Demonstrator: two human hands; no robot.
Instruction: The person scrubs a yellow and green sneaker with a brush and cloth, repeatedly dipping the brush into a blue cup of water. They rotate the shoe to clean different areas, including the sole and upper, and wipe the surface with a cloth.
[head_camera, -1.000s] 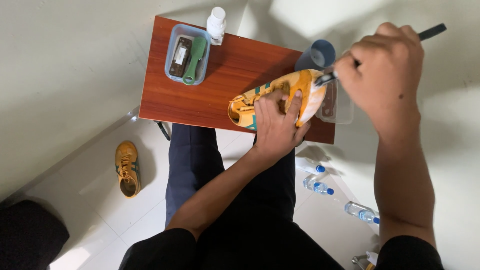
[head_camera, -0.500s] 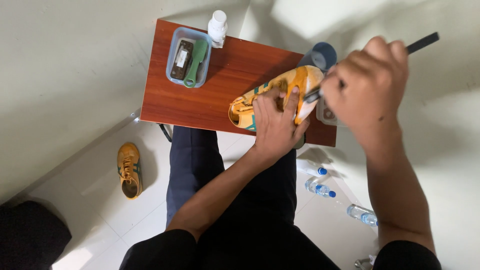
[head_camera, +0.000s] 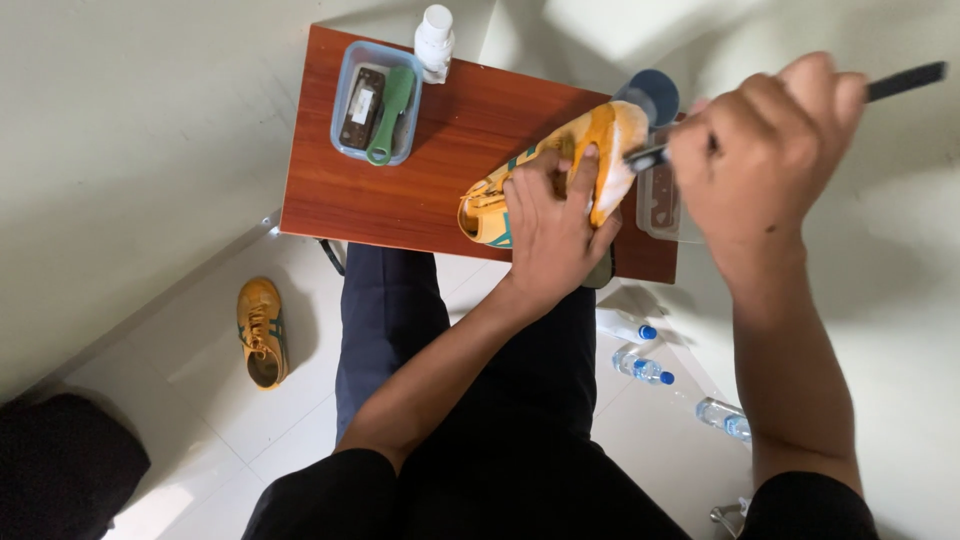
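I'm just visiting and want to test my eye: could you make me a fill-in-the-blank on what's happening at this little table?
1. The left hand holds a yellow ____ on the wooden table.
2. The right hand grips a thin dark tool whose tip meets the shoe at its ____.
3. The green brush lies in a clear plastic ____.

Missing words: shoe; toe; tub

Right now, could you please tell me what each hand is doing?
Left hand: closed around the yellow shoe, holding it on the wooden table.
Right hand: closed on a dark-handled brush, its tip at the shoe.
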